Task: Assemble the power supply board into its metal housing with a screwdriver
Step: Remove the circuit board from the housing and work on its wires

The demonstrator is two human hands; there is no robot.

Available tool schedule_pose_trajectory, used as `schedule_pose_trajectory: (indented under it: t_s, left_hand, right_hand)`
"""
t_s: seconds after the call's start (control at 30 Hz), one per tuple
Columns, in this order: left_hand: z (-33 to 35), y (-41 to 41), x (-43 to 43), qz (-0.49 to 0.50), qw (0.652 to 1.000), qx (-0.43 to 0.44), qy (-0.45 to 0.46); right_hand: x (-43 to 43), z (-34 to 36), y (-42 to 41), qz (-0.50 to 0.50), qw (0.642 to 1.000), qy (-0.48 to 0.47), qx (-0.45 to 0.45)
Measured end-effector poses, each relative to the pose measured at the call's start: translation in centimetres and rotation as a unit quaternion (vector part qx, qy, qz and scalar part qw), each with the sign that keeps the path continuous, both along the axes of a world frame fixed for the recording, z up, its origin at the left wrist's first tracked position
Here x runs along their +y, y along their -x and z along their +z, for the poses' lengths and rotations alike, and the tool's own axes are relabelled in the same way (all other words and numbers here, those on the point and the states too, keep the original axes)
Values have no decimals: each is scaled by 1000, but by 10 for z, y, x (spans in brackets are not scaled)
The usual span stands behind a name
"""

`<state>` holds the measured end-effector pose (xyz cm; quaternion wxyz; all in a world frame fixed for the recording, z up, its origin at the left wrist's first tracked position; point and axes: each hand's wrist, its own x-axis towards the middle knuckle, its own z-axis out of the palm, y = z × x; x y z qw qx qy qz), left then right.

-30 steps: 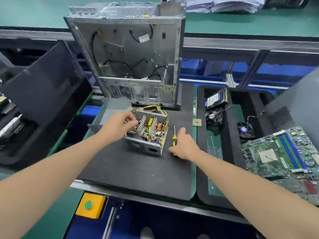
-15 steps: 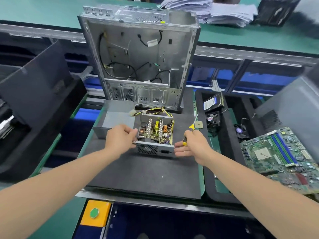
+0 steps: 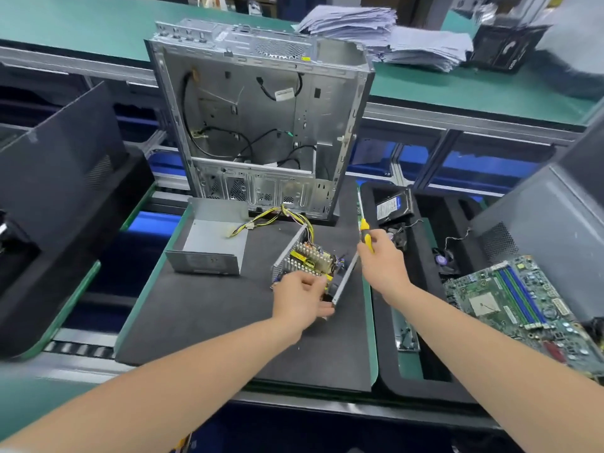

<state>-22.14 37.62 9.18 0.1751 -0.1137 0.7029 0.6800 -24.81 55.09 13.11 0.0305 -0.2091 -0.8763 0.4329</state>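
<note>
The power supply board, packed with yellow parts and silver heat sinks, sits inside its open metal housing on the black foam mat. Yellow and black wires trail from it toward the back. My left hand grips the near end of the housing. My right hand holds a yellow-handled screwdriver upright, just right of the housing. The housing's grey metal cover lies apart on the mat's left side.
An open computer case stands upright behind the mat. A black tray to the right holds a hard drive and fans. A green motherboard lies at far right. Black panels lean at left.
The housing with the board has been turned and shifted right on the mat. My right hand lifted the screwdriver off the mat and now holds it upright. My left hand moved to the housing's near end.
</note>
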Motion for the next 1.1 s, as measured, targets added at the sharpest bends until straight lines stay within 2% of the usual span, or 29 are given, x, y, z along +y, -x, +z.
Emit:
schedule_pose_trajectory:
  t_s: [0.13, 0.3, 0.33, 0.4, 0.47, 0.63, 0.8, 1.1]
  left_hand:
    - [1, 2, 31, -11, 999, -22, -39]
    - [5, 8, 29, -17, 997, 39, -66]
    - [8, 10, 22, -10, 996, 62, -62]
    - [17, 16, 7, 12, 993, 104, -62]
    - [27, 26, -10, 42, 987, 136, -73]
    - [40, 45, -45, 69, 977, 181, -93]
    - [33, 45, -56, 81, 973, 185, -107]
    - [25, 43, -52, 73, 976, 188, -83]
  right_hand:
    - [2, 6, 2, 72, 996, -53, 22]
    - [24, 19, 5, 164, 976, -122, 72]
    - [29, 23, 8, 196, 971, -111, 77]
    - [36, 29, 13, 238, 969, -11, 70]
    - [37, 34, 17, 243, 964, 84, 68]
    - [26, 42, 21, 242, 944, 194, 117]
    - [21, 46, 21, 234, 938, 209, 149]
    - [23, 52, 15, 271, 937, 181, 125]
